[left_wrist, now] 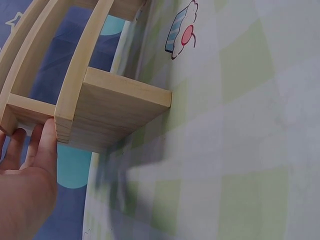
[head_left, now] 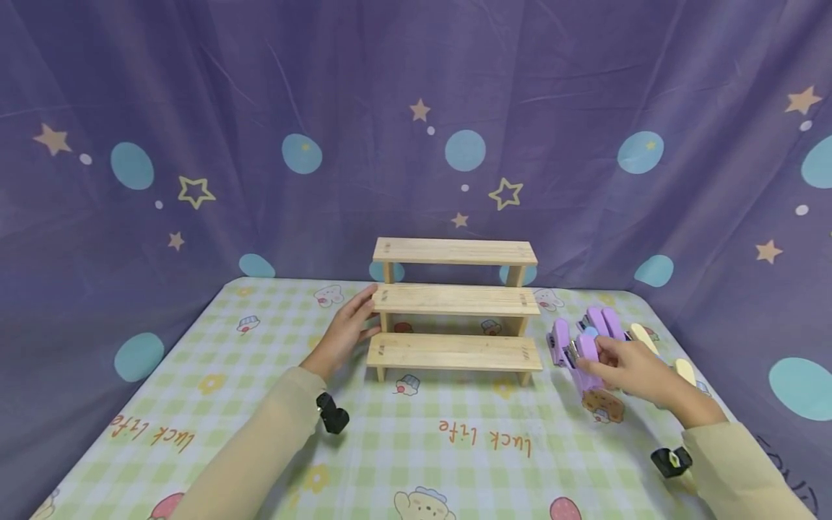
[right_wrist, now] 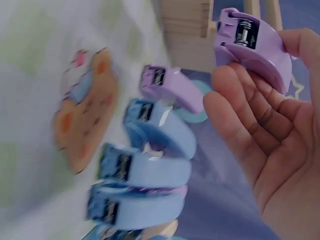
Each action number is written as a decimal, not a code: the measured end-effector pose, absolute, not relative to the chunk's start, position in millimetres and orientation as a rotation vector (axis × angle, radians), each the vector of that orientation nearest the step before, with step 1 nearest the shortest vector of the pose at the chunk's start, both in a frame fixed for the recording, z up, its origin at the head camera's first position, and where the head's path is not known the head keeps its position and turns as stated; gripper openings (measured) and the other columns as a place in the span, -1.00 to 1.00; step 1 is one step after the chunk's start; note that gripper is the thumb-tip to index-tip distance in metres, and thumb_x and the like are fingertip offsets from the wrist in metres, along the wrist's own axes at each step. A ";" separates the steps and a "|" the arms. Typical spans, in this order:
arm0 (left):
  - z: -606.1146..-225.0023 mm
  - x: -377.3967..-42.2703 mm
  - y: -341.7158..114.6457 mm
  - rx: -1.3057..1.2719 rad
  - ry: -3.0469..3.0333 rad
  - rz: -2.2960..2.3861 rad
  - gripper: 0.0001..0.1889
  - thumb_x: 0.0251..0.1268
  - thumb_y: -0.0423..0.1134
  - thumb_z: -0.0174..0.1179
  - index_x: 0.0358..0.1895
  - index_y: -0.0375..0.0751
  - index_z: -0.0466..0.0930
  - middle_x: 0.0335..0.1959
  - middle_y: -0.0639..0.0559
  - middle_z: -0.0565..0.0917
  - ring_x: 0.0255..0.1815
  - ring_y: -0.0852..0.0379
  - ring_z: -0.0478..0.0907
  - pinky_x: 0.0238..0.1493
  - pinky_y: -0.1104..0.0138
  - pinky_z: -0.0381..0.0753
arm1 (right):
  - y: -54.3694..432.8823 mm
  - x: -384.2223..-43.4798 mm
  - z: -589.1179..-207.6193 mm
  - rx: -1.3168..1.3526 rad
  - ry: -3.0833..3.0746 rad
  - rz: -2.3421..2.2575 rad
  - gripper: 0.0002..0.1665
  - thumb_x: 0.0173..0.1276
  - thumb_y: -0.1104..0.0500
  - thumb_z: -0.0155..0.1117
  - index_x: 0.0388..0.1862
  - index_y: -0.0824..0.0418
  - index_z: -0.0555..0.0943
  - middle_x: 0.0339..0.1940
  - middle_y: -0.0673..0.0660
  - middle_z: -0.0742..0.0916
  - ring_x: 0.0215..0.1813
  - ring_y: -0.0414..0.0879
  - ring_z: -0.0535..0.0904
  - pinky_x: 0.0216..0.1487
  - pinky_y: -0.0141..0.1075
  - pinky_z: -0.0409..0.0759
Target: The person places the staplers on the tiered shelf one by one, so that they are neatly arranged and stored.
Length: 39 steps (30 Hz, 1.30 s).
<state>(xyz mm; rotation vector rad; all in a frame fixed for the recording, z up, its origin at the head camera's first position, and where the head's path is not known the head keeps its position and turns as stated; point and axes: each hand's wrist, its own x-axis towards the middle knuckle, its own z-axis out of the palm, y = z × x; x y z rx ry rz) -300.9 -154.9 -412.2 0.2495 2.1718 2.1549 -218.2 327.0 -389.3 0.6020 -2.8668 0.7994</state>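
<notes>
A three-tier wooden display rack [head_left: 455,352] stands mid-table. My left hand [head_left: 347,325] is at its left end, fingertips touching the side by the middle shelf; the left wrist view shows those fingers [left_wrist: 47,147] resting against the wood. At the right, my right hand [head_left: 627,365] pinches a purple stapler [right_wrist: 265,47] between thumb and fingers. Close by stands another purple stapler [head_left: 559,341], and in the right wrist view several blue staplers [right_wrist: 150,170] stand side by side below the hand.
Pale yellow staplers [head_left: 684,371] stand beyond my right hand, partly hidden by it. A green-and-white checked cloth [head_left: 403,412] covers the table. A purple curtain [head_left: 390,87] hangs just behind the table's far edge. Each wrist carries a small black camera.
</notes>
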 end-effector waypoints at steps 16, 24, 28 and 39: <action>-416.4 -303.5 -154.2 0.237 2.208 2.135 -0.46 0.68 -0.09 -0.16 0.61 0.01 0.08 0.52 -0.11 0.23 0.43 -0.14 0.27 0.29 0.09 0.52 | 273.7 -245.4 -357.8 0.764 -2.702 0.812 -0.64 0.43 -0.05 0.33 -0.47 -0.02 0.41 -0.64 -0.14 0.47 -0.60 -0.26 0.27 -0.58 -0.38 0.29; -415.5 -302.4 -154.1 0.256 2.183 2.167 -0.46 0.68 -0.12 -0.16 0.62 -0.03 0.07 0.52 -0.17 0.21 0.44 -0.20 0.23 0.38 -0.07 0.38 | 236.6 -264.0 -346.4 0.768 -2.682 0.929 -0.64 0.45 -0.11 0.30 -0.42 0.02 0.43 -0.59 -0.06 0.52 -0.54 -0.16 0.37 -0.52 -0.31 0.37; -415.3 -301.8 -153.1 0.264 2.193 2.159 -0.46 0.69 -0.11 -0.16 0.62 -0.03 0.07 0.52 -0.15 0.21 0.44 -0.18 0.24 0.37 -0.04 0.41 | 219.0 -271.6 -342.5 0.797 -2.655 0.992 -0.65 0.46 -0.14 0.28 -0.39 0.03 0.45 -0.56 -0.05 0.58 -0.53 -0.11 0.43 -0.52 -0.28 0.42; -413.7 -299.8 -153.1 0.250 2.217 2.120 -0.46 0.69 -0.07 -0.18 0.62 0.06 0.07 0.53 -0.06 0.23 0.44 -0.11 0.26 0.36 0.06 0.45 | 168.9 -301.5 -329.7 0.855 -2.576 1.050 -0.63 0.46 -0.17 0.26 -0.35 0.07 0.49 -0.49 -0.03 0.65 -0.45 -0.11 0.56 -0.45 -0.22 0.57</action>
